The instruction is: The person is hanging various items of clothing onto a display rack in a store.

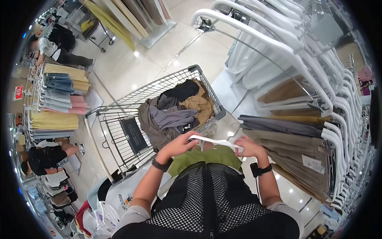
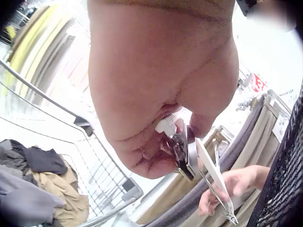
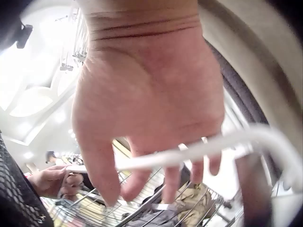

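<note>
My left hand (image 1: 179, 146) grips one end of a white hanger (image 1: 215, 140) in front of my body. In the left wrist view, a metal clip (image 2: 191, 158) on the hanger sits at the fingers of that hand. At the hanger's other end is my right hand (image 1: 251, 147), its fingers (image 3: 171, 185) fairly straight and pointing down. The white bar runs across those fingers in the right wrist view. Green cloth (image 1: 227, 156) shows between the hanger and my black mesh vest.
A wire shopping cart (image 1: 105, 139) with a heap of dark, grey and tan clothes (image 1: 171, 115) stands ahead. Close on my right, a rack holds brown trousers (image 1: 294, 147) on white hangers. More clothing racks (image 1: 55, 119) and people are at the left.
</note>
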`<act>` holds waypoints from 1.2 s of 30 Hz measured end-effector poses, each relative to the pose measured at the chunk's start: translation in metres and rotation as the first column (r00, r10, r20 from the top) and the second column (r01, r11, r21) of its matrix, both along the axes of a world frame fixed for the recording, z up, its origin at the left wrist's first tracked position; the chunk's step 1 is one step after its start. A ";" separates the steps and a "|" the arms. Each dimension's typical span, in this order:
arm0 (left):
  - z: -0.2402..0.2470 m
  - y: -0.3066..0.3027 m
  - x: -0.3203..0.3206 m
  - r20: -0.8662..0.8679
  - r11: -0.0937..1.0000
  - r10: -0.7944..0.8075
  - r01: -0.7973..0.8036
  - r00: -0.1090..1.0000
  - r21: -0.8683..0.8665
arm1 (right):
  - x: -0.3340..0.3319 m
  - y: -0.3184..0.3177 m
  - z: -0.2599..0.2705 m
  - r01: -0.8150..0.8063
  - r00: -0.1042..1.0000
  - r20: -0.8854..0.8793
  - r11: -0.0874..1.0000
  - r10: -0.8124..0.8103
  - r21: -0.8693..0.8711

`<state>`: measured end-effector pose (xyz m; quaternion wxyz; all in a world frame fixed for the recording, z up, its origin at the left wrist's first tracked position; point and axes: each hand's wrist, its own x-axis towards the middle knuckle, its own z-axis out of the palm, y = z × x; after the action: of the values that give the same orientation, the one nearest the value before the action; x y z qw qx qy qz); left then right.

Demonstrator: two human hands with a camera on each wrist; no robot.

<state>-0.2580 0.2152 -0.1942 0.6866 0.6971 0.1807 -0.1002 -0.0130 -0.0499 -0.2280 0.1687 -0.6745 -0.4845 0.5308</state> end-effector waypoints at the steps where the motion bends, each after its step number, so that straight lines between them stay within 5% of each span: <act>1: 0.003 -0.002 0.015 0.000 1.000 -0.004 0.004 1.000 -0.002 | 0.000 0.007 0.003 0.196 0.952 -0.239 0.981 -0.192 -0.009; 3: 0.010 0.006 0.045 0.089 0.995 -0.088 0.083 0.992 0.056 | 0.002 0.005 0.001 0.336 0.892 -0.324 0.942 -0.314 0.014; 5: -0.011 0.025 0.065 0.053 0.987 -0.159 0.159 0.986 0.002 | 0.010 -0.010 -0.007 0.508 0.770 -0.351 0.845 -0.532 -0.168; 7: -0.059 0.048 0.084 0.132 0.977 -0.210 0.211 0.969 0.007 | 0.006 -0.035 -0.010 0.539 0.833 -0.103 0.839 -0.544 -0.078; 8: -0.088 0.068 0.091 -0.017 0.976 -0.216 0.216 0.976 -0.008 | 0.001 -0.049 -0.007 0.567 0.823 -0.008 0.823 -0.567 -0.030; 9: -0.150 0.085 0.093 -0.126 0.990 -0.119 0.127 0.985 0.056 | -0.006 -0.068 -0.011 0.617 0.786 0.079 0.786 -0.613 -0.032; 10: -0.163 0.099 0.098 -0.259 0.952 -0.092 0.161 0.962 0.259 | -0.016 -0.089 -0.016 0.668 0.737 0.167 0.744 -0.655 -0.032; 11: -0.216 0.111 0.085 -0.256 0.950 -0.110 0.177 0.961 0.257 | -0.028 -0.109 -0.013 0.688 0.707 0.271 0.724 -0.653 -0.048; 13: -0.320 0.136 0.075 0.171 0.676 0.031 -0.147 0.985 0.722 | -0.054 -0.143 0.000 0.747 0.623 0.440 0.659 -0.647 -0.090; 14: -0.329 0.138 0.072 0.170 0.686 0.006 -0.128 0.985 0.716 | -0.071 -0.157 0.006 0.785 0.574 0.505 0.608 -0.645 -0.116; 16: -0.339 0.134 0.074 -0.439 0.962 0.267 -0.207 0.858 0.180 | -0.105 -0.180 0.015 0.860 0.467 0.541 0.502 -0.700 -0.092; 17: -0.344 0.133 0.080 -0.446 0.969 0.237 -0.180 0.863 0.167 | -0.124 -0.192 0.019 0.907 0.375 0.568 0.415 -0.733 -0.064; 19: -0.330 0.134 0.102 -0.689 0.949 0.032 0.196 0.724 0.249 | -0.163 -0.215 0.016 0.937 0.317 0.543 0.344 -0.778 -0.055; 21: -0.324 0.128 0.106 -0.639 0.909 0.108 0.185 0.761 0.374 | -0.186 -0.219 0.010 0.963 0.242 0.510 0.270 -0.826 -0.019; 23: -0.391 0.140 0.093 -0.220 0.850 0.426 -0.304 0.878 0.431 | -0.211 -0.212 0.015 0.986 0.166 0.401 0.147 -0.901 -0.078; 24: -0.402 0.139 0.095 -0.168 0.822 0.553 -0.503 0.816 0.267 | -0.222 -0.205 0.017 0.990 0.141 0.401 0.123 -0.905 -0.071; 25: -0.385 0.137 0.101 -0.165 0.832 0.537 -0.488 0.827 0.264 | -0.233 -0.199 0.019 0.988 0.153 0.401 0.147 -0.903 -0.046; 27: -0.338 0.136 0.110 -0.470 0.824 0.375 -0.519 0.799 -0.226 | -0.249 -0.193 0.020 0.985 0.167 0.407 0.173 -0.898 -0.022; 31: -0.183 0.095 0.118 -0.428 0.713 0.264 -0.474 0.864 -0.517 | -0.291 -0.187 0.032 0.985 0.131 0.340 0.160 -0.931 0.059; 36: -0.013 0.081 0.070 0.081 0.753 0.217 -0.114 0.973 -0.648 | -0.308 -0.203 0.051 0.978 0.162 0.399 0.201 -0.902 0.056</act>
<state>-0.1878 0.2960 -0.2068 0.9002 0.4087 0.1446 -0.0415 -0.3210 -0.2532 -0.1769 0.3003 -0.9223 0.0820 0.2291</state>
